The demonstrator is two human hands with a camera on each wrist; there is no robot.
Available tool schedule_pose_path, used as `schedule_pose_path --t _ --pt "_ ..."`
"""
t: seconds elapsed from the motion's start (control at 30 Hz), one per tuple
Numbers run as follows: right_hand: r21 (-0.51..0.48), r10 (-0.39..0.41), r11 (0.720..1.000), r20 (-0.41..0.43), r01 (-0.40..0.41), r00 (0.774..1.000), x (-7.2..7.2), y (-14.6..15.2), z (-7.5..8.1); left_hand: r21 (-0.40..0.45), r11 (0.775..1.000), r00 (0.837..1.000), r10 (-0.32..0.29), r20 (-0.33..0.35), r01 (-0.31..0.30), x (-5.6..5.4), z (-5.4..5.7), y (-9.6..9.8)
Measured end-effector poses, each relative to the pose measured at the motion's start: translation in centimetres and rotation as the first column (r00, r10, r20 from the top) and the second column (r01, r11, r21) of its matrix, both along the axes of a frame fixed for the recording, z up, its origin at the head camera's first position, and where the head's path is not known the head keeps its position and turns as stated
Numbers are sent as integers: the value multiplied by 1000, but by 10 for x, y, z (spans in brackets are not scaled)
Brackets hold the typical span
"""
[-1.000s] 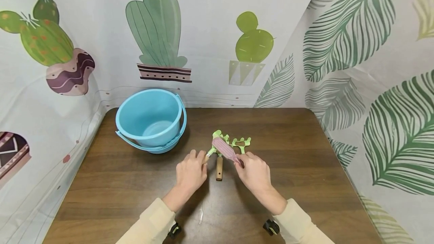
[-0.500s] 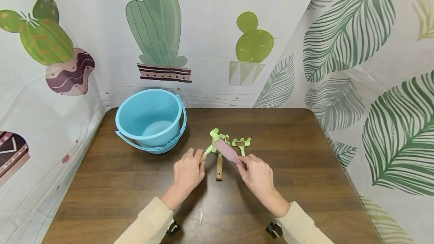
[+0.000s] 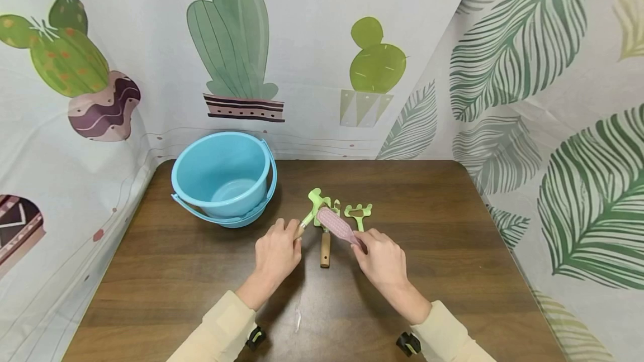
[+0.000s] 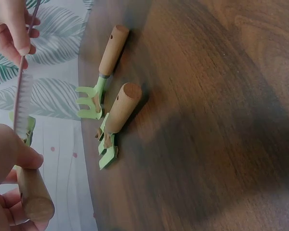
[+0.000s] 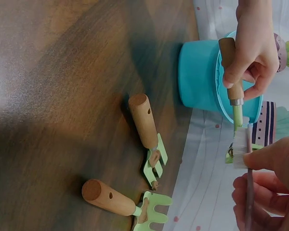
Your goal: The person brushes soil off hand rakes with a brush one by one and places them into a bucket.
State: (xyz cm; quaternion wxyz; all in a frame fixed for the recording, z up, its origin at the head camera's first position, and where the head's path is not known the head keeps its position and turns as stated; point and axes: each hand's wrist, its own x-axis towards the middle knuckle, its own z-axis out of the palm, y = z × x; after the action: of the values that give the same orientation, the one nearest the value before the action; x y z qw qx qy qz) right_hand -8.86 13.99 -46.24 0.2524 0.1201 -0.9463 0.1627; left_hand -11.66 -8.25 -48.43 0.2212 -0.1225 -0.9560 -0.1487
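My left hand (image 3: pixel 275 251) grips the wooden handle of a green garden tool (image 5: pixel 237 114), held up off the table. In my right hand (image 3: pixel 384 258) is a pink brush (image 3: pixel 336 224), pinched by its handle. Its white bristles (image 5: pixel 240 147) face the green head and overlap it in the right wrist view, hiding part of that head. Below lie two more tools: a hand fork (image 4: pixel 113 50) on the right and a green tool with a thick wooden handle (image 4: pixel 124 107) in the middle. Brown patches show on their green heads.
A light blue bucket (image 3: pixel 241 212) stands at the back left of the brown wooden table (image 3: pixel 427 211), its handle hanging down in front. Cloth (image 3: pixel 312 43) printed with cacti and leaves rises behind the table and at both sides.
My left hand has shifted slightly left with the garden tool, whose head moved left and up in the view. My right hand and the brush have moved a little right and nearer me.
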Motion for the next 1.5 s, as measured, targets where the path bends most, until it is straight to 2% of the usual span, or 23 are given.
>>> schedule_pose_path --t 0.23,0.37,0.67,0.87,1.23,1.5 --pt "-20 33 999 -87 -35 996 -6 -7 5 -30 999 999 -14 52 16 3 2 6" --pt "-30 31 999 -106 -34 994 -11 -10 4 -43 999 999 -20 48 22 6 3 10" --pt "-15 4 1000 -32 -5 999 -11 -10 1 -70 997 999 -32 4 32 11 7 14" --pt "-19 7 1000 -27 -8 1000 -9 -7 1 -62 998 1000 -23 22 24 10 8 12" --pt "-23 -1 1000 -14 0 1000 -2 2 -3 -44 999 1000 6 2 -6 5 7 6" --pt "-27 -11 1000 -3 11 1000 1 7 -6 -33 999 1000 3 23 -2 5 7 5"
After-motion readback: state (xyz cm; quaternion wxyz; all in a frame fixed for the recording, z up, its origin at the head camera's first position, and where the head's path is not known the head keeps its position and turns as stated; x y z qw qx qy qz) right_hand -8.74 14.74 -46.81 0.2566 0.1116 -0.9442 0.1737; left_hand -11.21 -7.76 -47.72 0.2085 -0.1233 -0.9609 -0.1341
